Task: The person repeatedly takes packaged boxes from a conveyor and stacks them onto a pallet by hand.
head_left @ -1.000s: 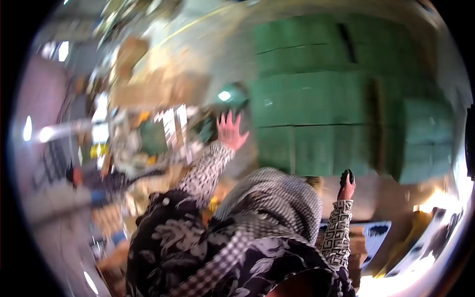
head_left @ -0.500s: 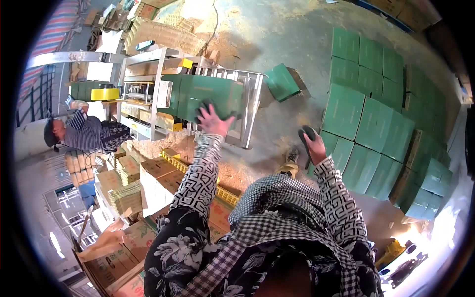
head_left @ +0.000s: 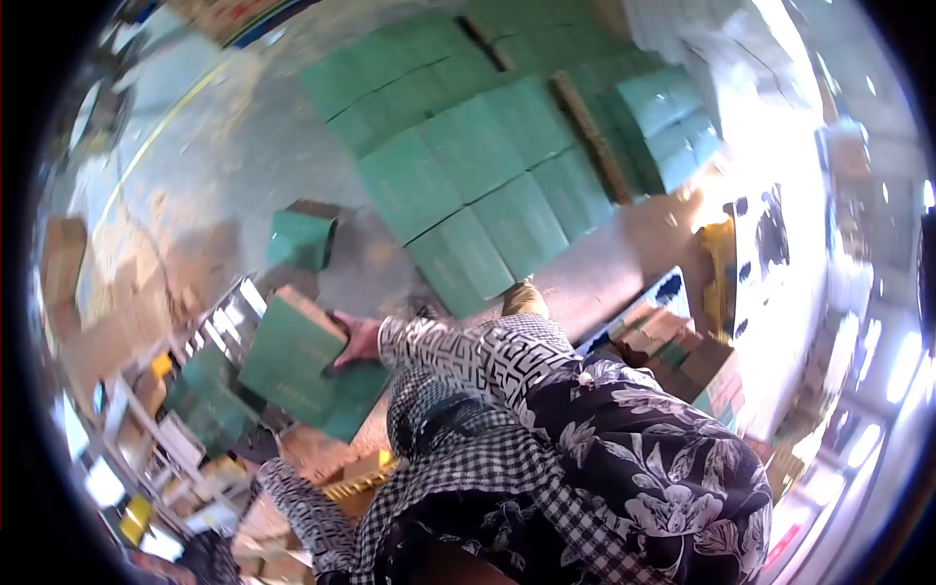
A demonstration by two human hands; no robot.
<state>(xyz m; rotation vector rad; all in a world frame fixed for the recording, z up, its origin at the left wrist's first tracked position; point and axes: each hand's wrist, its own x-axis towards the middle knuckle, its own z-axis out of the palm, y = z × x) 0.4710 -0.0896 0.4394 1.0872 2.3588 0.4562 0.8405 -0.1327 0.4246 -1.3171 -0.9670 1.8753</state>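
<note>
A green cardboard box [head_left: 297, 366], tilted, is held between my two hands at the end of the roller conveyor [head_left: 226, 327]. My right hand [head_left: 359, 341] grips its right edge, thumb and fingers spread over the side. At the lower left edge of the box is my left hand [head_left: 255, 446], in a dark glove; its fingers are blurred and partly hidden. Another green box [head_left: 207, 390] lies on the conveyor just behind. On the floor beyond sits a single green box [head_left: 300, 239] with a brown side showing.
Stacked green boxes [head_left: 468, 180] fill the floor ahead and to the right. Flattened cartons [head_left: 673, 341] lie in a blue-edged holder at my right. A yellow pallet jack or similar yellow object [head_left: 719, 273] stands beyond. A co-worker [head_left: 210, 558] is at lower left.
My body and view have turned right toward the stacks. Both hands, apart before, are now at a green box, which has shifted and tilted at the conveyor's end.
</note>
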